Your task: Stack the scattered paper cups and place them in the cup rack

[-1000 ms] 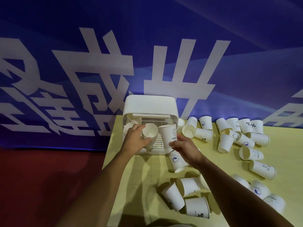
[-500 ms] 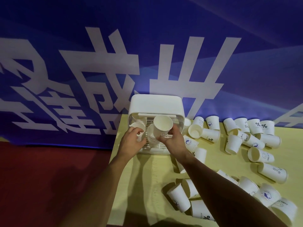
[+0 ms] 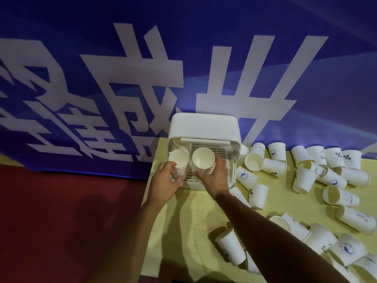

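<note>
Head view, both my hands at the rack. My left hand (image 3: 165, 179) has its thumb and fingers curled round the left nested stack of white paper cups (image 3: 178, 162); the stack's open mouth faces me just above those fingertips. My right hand (image 3: 214, 176) clamps the right stack of white paper cups (image 3: 203, 160) from below and from the right, thumb on the near side, fingers wrapped round the far side; its mouth lies just above the thumb. Both stacks sit side by side, close to touching, inside the open front of the white plastic box-shaped cup rack (image 3: 204, 125), against its slatted floor. The rack stands at the far left corner of the pale yellow table (image 3: 183, 225). To the right of my right fingers lie the loose white printed paper cups (image 3: 306, 176), some upside down, some on their sides; more lie beneath my right forearm. Behind the rack hangs a blue banner with large white characters (image 3: 122, 78)
</note>
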Demonstrator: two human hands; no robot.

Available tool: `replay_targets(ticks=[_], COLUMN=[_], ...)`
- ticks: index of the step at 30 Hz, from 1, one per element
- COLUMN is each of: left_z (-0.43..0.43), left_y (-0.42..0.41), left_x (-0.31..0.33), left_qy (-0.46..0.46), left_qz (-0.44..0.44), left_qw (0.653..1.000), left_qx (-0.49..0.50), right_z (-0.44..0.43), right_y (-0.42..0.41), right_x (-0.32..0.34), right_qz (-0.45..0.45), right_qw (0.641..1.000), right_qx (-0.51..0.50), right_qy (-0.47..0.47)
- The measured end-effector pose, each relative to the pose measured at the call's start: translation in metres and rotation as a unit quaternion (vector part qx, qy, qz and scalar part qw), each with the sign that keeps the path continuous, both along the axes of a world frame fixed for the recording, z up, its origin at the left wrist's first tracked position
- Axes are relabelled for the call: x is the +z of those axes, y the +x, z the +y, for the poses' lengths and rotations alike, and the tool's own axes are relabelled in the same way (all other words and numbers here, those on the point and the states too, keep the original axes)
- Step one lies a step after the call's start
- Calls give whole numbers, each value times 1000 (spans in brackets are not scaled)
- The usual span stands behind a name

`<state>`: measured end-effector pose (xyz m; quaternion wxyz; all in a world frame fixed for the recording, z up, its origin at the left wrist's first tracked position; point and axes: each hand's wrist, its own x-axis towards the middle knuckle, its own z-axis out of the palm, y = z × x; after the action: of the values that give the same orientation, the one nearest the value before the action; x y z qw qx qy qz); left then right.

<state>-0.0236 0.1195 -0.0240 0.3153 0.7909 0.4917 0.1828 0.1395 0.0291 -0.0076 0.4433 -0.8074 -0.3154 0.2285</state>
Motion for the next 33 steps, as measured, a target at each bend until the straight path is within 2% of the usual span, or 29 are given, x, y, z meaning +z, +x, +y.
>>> replay_targets(ticks=[10,16,19,25,33], left_z=[-4,-6,-5,-3,1], left_y=[-9,-9,-9,-10,-17], left_x=[-9,-25,-33,-46,-58], left_qy=[-43,-134,-152,-161,-219], left_qz=[-24,-8,8,8,-16], left_qw=[999,991,988,987,976], left_qx=[21,8,-6,2,3], right_z=[6,1,0,11,34], right_y=[1,0,1,6,24], right_x=[-7,-15,-22,-33,-32], right_qz=[20,46,51,58,78], right_qw=[1000,999,998,998,997], right_qx=[8,29,39,34,11], right_qy=[1,0,1,-5,-1])
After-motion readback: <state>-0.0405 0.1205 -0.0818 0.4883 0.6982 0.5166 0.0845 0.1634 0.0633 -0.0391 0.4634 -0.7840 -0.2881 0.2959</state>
